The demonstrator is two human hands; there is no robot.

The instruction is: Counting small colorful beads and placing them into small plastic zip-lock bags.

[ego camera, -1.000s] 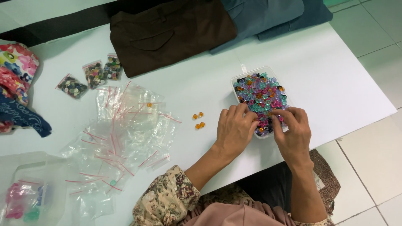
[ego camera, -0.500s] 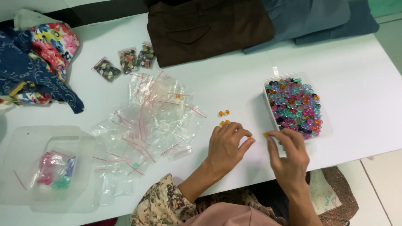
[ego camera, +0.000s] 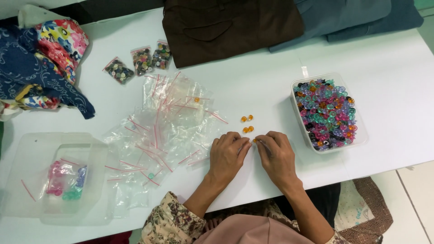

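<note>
Both hands (ego camera: pixel 253 156) now meet on white table (ego camera: pixel 271 90) above tiled floor (ego camera: pixel 416 199)

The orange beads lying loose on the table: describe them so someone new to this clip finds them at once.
Start at the clear tub of mixed coloured beads at the right of the white table. Left of it, just beyond the left hand and right hand, lie the loose orange beads. They are bare on the table in two small pairs, all one colour, outside any tub or bag.
</note>
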